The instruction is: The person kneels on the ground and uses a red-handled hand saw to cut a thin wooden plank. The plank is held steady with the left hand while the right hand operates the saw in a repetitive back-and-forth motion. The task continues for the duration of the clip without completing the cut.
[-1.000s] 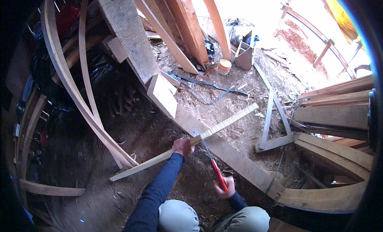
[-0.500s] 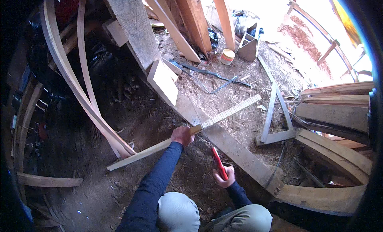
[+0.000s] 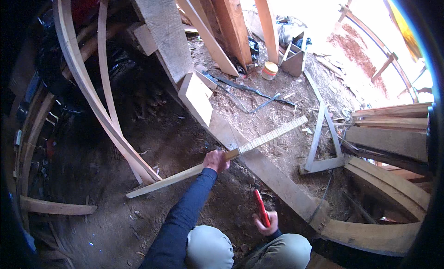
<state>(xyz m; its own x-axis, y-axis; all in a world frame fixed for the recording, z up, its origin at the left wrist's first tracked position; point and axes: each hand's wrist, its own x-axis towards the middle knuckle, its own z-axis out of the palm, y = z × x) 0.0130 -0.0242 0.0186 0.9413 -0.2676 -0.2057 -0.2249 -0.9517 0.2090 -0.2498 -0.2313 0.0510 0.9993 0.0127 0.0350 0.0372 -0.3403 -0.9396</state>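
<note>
A long, narrow strip of wood [image 3: 273,135] rests slantwise across a flat timber beam [image 3: 277,176] near the ground. Close crosswise lines run along its right part; whether they are cuts or marks I cannot tell. My left hand [image 3: 216,161] is closed round the strip just left of the beam. My right hand [image 3: 267,222], low and nearer my knees, grips the red handle [image 3: 261,206] of what looks like a handsaw. Its thin blade, seen nearly edge-on and faint, appears to reach up to the strip beside my left hand.
Beyond the beam lie a wooden triangular frame [image 3: 320,144], a dark strap [image 3: 252,88] and a lidded tub [image 3: 269,70]. A pale wood block [image 3: 196,100] sits against the beam. Curved timbers [image 3: 90,93] lean at left; stacked boards [image 3: 393,139] stand at right.
My right hand and the red handle have moved back toward my knees. My left hand still holds the strip at about the same place. The whole view has shifted slightly.
</note>
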